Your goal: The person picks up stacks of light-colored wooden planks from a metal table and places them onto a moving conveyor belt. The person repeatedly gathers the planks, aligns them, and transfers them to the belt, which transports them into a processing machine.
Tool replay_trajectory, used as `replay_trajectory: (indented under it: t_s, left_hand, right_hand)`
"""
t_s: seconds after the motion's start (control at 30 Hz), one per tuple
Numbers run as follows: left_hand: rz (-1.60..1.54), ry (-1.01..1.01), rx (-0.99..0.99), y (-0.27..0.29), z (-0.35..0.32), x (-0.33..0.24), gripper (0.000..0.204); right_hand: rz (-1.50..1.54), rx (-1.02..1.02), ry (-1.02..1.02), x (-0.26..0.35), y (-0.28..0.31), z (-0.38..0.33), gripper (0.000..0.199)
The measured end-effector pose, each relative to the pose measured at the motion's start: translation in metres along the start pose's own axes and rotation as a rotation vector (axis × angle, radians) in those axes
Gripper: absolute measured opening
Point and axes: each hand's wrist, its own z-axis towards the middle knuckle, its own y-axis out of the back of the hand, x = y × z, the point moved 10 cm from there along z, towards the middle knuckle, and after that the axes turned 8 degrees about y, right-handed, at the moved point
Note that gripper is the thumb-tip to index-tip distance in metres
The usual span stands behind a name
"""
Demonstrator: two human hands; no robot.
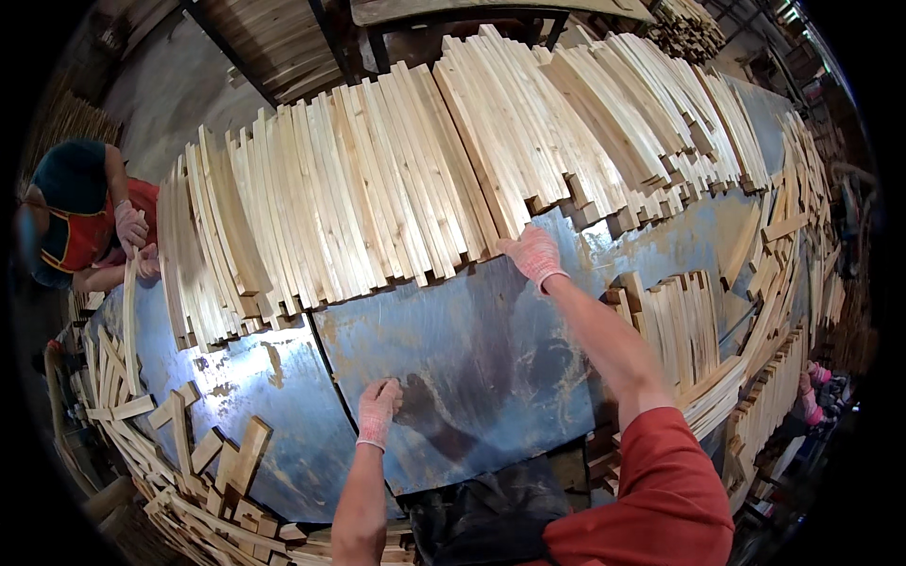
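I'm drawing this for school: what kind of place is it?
Probably a woodworking shop: wood strips lie side by side on a table, short pieces are heaped near its edge, and a gloved worker is beside it.

Over the metal table (462, 325) I had two gloved hands (377, 412) (535, 257); on it lay dozens of wooden slats (373, 179); at its left end, one co-worker (87, 222).

The gloved right hand (533, 257) was extended forward, its fingers (512, 247) pointing toward the front left, the bare right forearm (604, 340) slanting out from a red sleeve (668, 472). The left hand (378, 407), also gloved, sat further back, loosely curled, the left forearm (362, 495) running nearly straight ahead.
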Motion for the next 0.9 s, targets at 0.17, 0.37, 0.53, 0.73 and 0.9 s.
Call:
replay_trajectory:
  t_s: [0.17, 0.37, 0.53, 0.73, 0.9]
  left_hand:
    - [-0.024, 0.041, 0.000, -0.001, -0.001, -0.001, 0.031]
    - [-0.048, 0.048, -0.008, 0.002, 0.002, -0.001, 0.027]
    - [-0.013, 0.062, 0.009, 0.004, 0.007, 0.004, 0.030]
    - [-0.002, 0.063, -0.004, 0.005, 0.004, 0.004, 0.032]
    - [0.000, 0.062, 0.033, 0.004, 0.001, 0.001, 0.034]
  right_hand:
    - [0.285, 0.021, -0.033, -0.013, -0.007, 0.004, 0.058]
    - [1.070, 0.306, -0.197, -0.012, -0.060, -0.005, 0.036]
    - [0.340, 0.071, 0.008, 0.008, -0.027, -0.004, 0.051]
    - [-0.043, -0.009, 0.096, 0.045, -0.001, -0.042, 0.073]
    - [0.228, -0.106, 0.050, 0.019, 0.007, -0.037, 0.075]
